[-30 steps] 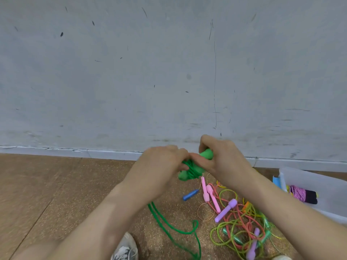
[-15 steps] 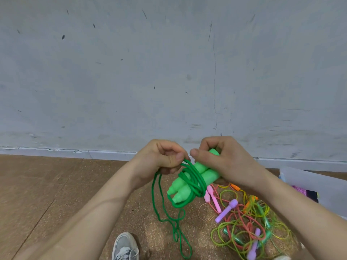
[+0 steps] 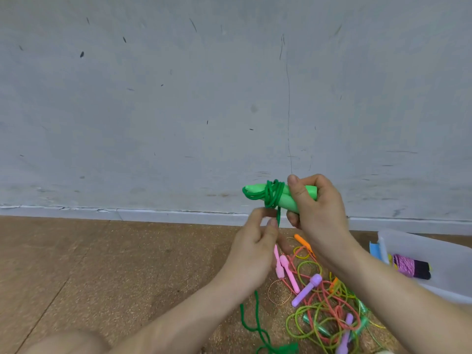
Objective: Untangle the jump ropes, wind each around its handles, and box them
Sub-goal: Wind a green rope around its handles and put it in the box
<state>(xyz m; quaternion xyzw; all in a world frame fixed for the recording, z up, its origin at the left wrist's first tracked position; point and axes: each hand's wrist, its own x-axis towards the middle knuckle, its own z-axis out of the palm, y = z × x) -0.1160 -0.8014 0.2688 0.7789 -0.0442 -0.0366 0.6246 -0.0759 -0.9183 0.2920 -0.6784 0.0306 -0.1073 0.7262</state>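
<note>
My right hand (image 3: 315, 208) grips a pair of light green handles (image 3: 287, 196), held level in front of the wall, tips pointing left. Several turns of dark green rope (image 3: 273, 195) are wound round them. My left hand (image 3: 258, 241) is just below and pinches the rope where it drops from the coil; the slack (image 3: 258, 325) trails down to the floor. A tangled pile of jump ropes (image 3: 324, 302) with pink, purple, orange and teal handles lies on the floor under my hands. A clear plastic box (image 3: 439, 251) stands at the right.
In the box lie a wound purple-and-black rope (image 3: 411, 267) and a blue and white item (image 3: 378, 249). A grey wall with a white skirting board (image 3: 153, 214) runs across the back. The floor (image 3: 102, 264) is brown cork-like board.
The green handles have risen and turned level, tips now pointing left. My left hand has dropped below them with the rope, and more turns sit on the handles.
</note>
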